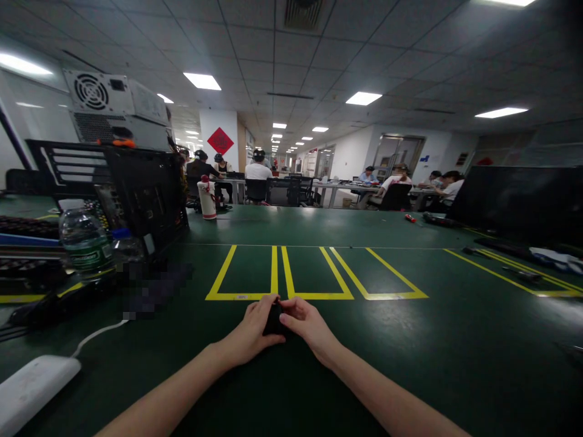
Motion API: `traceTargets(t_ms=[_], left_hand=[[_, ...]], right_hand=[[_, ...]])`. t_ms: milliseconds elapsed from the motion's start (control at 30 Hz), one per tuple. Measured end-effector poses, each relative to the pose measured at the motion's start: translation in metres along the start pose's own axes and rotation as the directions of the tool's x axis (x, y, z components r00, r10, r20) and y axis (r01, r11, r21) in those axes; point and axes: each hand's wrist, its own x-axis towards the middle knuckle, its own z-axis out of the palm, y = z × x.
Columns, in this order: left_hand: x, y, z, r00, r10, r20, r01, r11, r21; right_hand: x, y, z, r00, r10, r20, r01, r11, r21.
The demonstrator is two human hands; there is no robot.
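A small black object [274, 321] is held between my two hands just above or on the green tabletop; its kind cannot be made out. My left hand [255, 328] wraps round its left side, with the thumb along the near side and the fingers over the top. From the right, my right hand [307, 320] pinches at its upper right edge with thumb and forefinger. Much of the object is hidden by the fingers. Right behind the hands lie yellow tape outlines [319, 296] on the green table [282, 388].
To the left stand a black computer case [146, 200] with power supplies [113, 103] on top, a water bottle [85, 243] and a white power strip [39, 388]. A white cup-like container [207, 200] is at the far edge. On the right is a black monitor [519, 197]. People sit beyond.
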Motion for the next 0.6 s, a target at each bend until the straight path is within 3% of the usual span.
traceTargets(t_ms=[100,300,600], left_hand=[[-0.005,0.002,-0.003,0.997,0.079,-0.011,-0.078,0.995,0.065],[-0.012,-0.003,-0.008,0.997,0.081,0.002,-0.081,0.992,0.093],[-0.011,-0.001,-0.015,0.998,0.021,0.054,-0.024,0.999,0.048]], right_hand=[[-0.004,0.002,0.002,0.997,-0.067,0.024,0.068,0.997,-0.043],[-0.004,0.003,0.006,0.989,-0.023,0.148,0.028,0.999,-0.035],[0.001,-0.002,0.01,0.998,0.005,0.065,0.005,0.99,-0.142]])
